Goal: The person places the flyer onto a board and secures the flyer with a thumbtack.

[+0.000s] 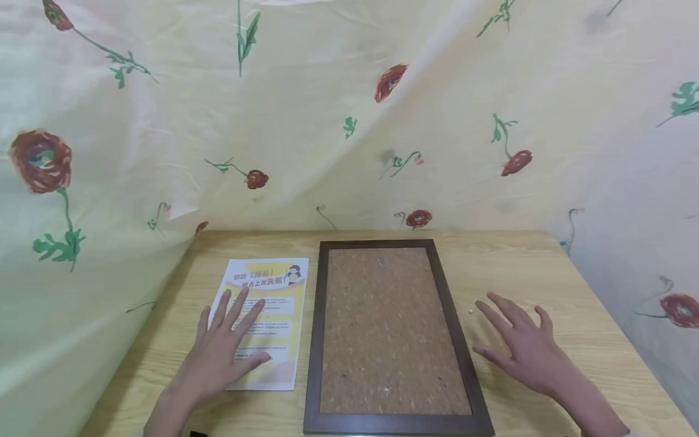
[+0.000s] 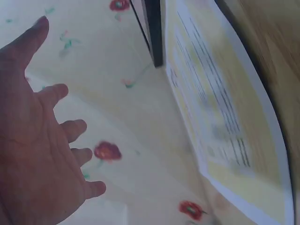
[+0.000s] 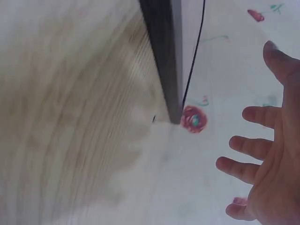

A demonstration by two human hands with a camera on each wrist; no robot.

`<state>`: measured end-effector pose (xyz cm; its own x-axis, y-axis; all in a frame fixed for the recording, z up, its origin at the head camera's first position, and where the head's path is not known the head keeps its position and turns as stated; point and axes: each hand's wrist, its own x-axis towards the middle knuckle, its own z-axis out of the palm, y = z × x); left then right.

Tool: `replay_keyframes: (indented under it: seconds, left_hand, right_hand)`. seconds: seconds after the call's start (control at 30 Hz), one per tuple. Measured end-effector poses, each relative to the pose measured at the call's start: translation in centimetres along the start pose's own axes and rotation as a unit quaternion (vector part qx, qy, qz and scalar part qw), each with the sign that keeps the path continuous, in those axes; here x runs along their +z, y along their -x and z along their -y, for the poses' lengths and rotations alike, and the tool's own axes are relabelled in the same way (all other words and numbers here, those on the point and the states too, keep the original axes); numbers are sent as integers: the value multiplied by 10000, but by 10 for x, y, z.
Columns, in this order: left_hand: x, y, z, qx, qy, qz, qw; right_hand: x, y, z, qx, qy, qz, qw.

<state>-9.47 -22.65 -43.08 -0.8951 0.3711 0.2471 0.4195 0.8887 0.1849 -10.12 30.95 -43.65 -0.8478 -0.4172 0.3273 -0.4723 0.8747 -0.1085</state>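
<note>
My left hand hovers over a printed paper sheet, its fingers spread and holding nothing. Yellow and pink colouring, a cartoon figure and blocks of text show on the sheet, and the hand hides part of its left side. In the left wrist view a gap separates the palm from the sheet. Right of the sheet lies a cork board with a dark brown frame. My right hand is just right of that frame, fingers spread and empty; the right wrist view shows it apart from the frame's edge.
All of this is on a light wood table. A tiny pale speck lies between the frame and the right fingertips. Flower-printed cloth hangs behind the table and along both sides.
</note>
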Motion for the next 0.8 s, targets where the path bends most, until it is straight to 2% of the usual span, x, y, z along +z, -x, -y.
replay_keyframes:
  seconds: [0.17,0.33,0.4,0.5,0.6,0.73,0.8]
  left_hand:
    - [0,4,19,-659,490,263,9963]
    - [5,9,33,-1220,587,504,9895]
    - [6,11,36,-1505,604,664,9845]
    - [7,12,42,-2041,719,1014,9710]
    - [6,13,46,-2602,901,1400,9511]
    - [4,12,51,-2976,1136,1631,9338]
    - [4,12,53,-3080,1203,1692,9285]
  right_hand:
    - [8,-7,-17,282,-235,-57,9993]
    - [19,-13,-31,423,-227,-61,9988]
    - [22,-16,-36,483,-202,9,9986]
    - [27,-19,-41,633,-183,229,9976]
    - [31,-23,-45,840,-129,517,9950]
    - [38,-29,-50,1083,-249,783,9907]
    - [42,-32,-52,1187,-459,852,9882]
